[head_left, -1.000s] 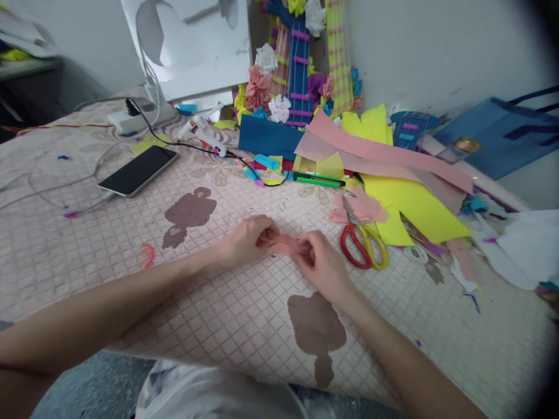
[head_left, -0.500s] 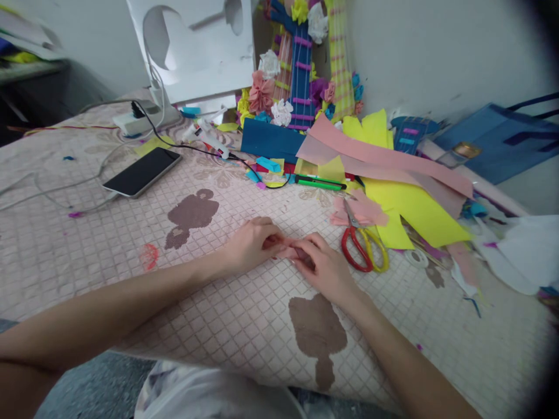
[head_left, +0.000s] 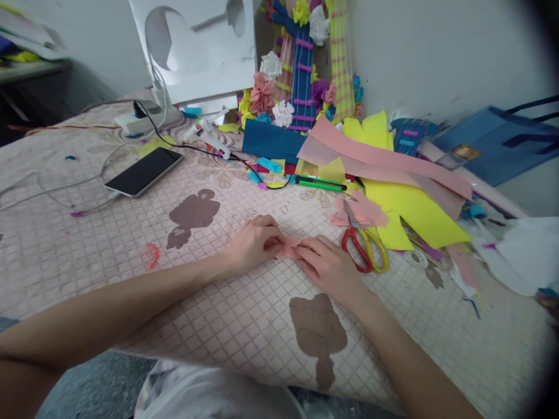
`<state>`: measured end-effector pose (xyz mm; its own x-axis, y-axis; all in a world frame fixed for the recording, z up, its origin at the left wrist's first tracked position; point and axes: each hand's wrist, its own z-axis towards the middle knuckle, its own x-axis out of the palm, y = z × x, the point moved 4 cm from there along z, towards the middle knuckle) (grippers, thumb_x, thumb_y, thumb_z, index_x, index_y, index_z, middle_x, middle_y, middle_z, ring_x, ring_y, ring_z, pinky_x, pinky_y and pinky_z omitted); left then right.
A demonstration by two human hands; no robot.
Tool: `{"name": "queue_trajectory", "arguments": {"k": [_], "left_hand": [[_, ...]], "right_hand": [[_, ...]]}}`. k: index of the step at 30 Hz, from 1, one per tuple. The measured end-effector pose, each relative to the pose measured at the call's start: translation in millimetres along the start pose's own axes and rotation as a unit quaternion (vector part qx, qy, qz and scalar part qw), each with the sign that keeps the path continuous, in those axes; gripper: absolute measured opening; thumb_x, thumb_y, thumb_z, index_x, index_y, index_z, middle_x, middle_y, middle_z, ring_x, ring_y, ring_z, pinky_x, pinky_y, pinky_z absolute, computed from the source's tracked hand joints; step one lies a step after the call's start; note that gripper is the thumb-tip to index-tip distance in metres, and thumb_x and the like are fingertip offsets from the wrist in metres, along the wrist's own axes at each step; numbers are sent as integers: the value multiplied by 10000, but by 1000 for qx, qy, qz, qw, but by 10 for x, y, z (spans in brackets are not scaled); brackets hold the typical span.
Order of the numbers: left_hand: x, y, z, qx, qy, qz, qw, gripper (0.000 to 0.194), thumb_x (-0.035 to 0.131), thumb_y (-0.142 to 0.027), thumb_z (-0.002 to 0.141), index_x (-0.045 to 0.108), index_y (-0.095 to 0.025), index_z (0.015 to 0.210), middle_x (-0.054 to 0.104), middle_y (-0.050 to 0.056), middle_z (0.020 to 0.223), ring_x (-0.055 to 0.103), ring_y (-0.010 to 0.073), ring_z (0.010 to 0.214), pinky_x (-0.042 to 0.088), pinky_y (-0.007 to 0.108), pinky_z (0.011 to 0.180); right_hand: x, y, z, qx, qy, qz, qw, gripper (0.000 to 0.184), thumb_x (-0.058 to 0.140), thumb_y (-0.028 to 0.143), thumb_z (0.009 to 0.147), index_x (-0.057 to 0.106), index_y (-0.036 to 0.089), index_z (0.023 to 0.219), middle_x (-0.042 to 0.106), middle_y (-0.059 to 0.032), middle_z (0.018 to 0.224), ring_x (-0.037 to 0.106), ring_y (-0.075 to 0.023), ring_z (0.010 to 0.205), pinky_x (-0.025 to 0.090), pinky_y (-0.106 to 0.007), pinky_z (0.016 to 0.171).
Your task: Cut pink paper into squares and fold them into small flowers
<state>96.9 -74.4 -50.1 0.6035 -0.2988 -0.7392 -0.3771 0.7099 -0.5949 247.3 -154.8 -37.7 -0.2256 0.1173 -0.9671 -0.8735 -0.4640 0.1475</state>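
Between my two hands is a small piece of pink paper (head_left: 289, 248), held just over the patterned tablecloth (head_left: 244, 314). My left hand (head_left: 255, 243) pinches its left end with the fingertips. On the other end, the fingers of my right hand (head_left: 326, 263) are closed, covering part of the paper. Scissors (head_left: 365, 249) with one red and one yellow handle lie right of my right hand. Their blades rest on a small stack of pink paper pieces (head_left: 364, 208).
Yellow sheets (head_left: 419, 212), a long pink strip (head_left: 388, 148) and a blue sheet (head_left: 271, 139) lie behind. A green cutter (head_left: 321, 183), a glue gun (head_left: 207, 138) with its cord, a phone (head_left: 144, 171) and a power strip (head_left: 146, 119) are farther back. Decorated paper guitars (head_left: 301, 75) lean at the wall.
My right fingers have flattened and shifted slightly on the pink paper, and more of it shows between the hands. My left hand keeps its pinch almost in place.
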Motion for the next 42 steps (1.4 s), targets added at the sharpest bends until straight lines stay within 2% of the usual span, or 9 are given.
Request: {"name": "queue_trajectory", "arguments": {"k": [5, 8, 10, 13, 20, 26, 31, 36, 42], "left_hand": [[-31, -15, -16, 24, 30, 1, 999, 118, 584, -239, 839, 682, -182, 873, 601, 54, 893, 545, 180, 878, 442, 324, 794], [-61, -12, -14, 39, 46, 0, 998, 202, 665, -360, 782, 675, -180, 872, 605, 56, 920, 548, 191, 902, 441, 325, 806], [-72, -3, 0, 41, 51, -2, 998, 168, 671, -319, 773, 672, -170, 850, 611, 57, 906, 555, 187, 893, 444, 314, 796], [-73, 14, 38, 28, 37, -16, 999, 130, 560, -203, 836, 672, -145, 805, 617, 58, 824, 565, 154, 795, 448, 275, 720], [-47, 46, 108, -24, 16, -1, 1000, 153, 540, -149, 807, 609, -123, 672, 577, 35, 702, 531, 127, 685, 414, 239, 624], [-51, 97, 122, -80, 7, 39, 996, 54, 574, -154, 767, 593, -133, 722, 571, 32, 791, 534, 128, 708, 416, 242, 627], [-48, 109, 116, -81, 10, 23, 996, 42, 591, -177, 762, 611, -142, 775, 565, 33, 833, 535, 116, 692, 436, 236, 629], [-46, 138, 115, -94, 13, 5, 995, 72, 596, -171, 750, 621, -146, 812, 566, 32, 864, 547, 110, 694, 453, 236, 643], [-51, 164, 92, -70, 8, -22, 997, 166, 604, -166, 742, 631, -152, 904, 595, 45, 904, 572, 129, 754, 467, 242, 662]], "right_hand": [[4, -47, 21, 19, -33, 74, 997, 227, 442, 145, 904, 634, 209, 1007, 633, -69, 985, 544, -212, 953, 473, -369, 833], [23, -118, 29, 59, -64, 145, 986, 196, 462, 159, 897, 631, 206, 985, 621, -60, 956, 560, -188, 920, 480, -331, 808], [38, -158, 38, 82, -76, 179, 977, 159, 479, 179, 894, 629, 204, 940, 616, -52, 932, 566, -181, 894, 476, -317, 781], [51, -207, 63, 114, -93, 203, 968, 115, 497, 196, 884, 609, 199, 857, 601, -33, 842, 558, -166, 789, 450, -291, 684], [94, -307, 167, 158, -91, 189, 965, 106, 510, 180, 852, 522, 197, 748, 566, -12, 759, 535, -160, 728, 384, -272, 622], [156, -367, 196, 172, -85, 139, 972, 94, 531, 202, 835, 501, 205, 746, 556, -16, 772, 538, -170, 735, 391, -291, 654], [171, -388, 193, 166, -65, 150, 972, 55, 562, 236, 834, 516, 206, 829, 554, -30, 845, 553, -171, 776, 417, -294, 677], [182, -393, 206, 170, -37, 152, 973, 101, 564, 233, 832, 500, 207, 758, 535, -23, 830, 537, -165, 745, 415, -292, 656], [123, -342, 205, 140, -90, 171, 971, 79, 543, 189, 828, 500, 212, 766, 552, -27, 812, 531, -185, 800, 418, -305, 683]]}}
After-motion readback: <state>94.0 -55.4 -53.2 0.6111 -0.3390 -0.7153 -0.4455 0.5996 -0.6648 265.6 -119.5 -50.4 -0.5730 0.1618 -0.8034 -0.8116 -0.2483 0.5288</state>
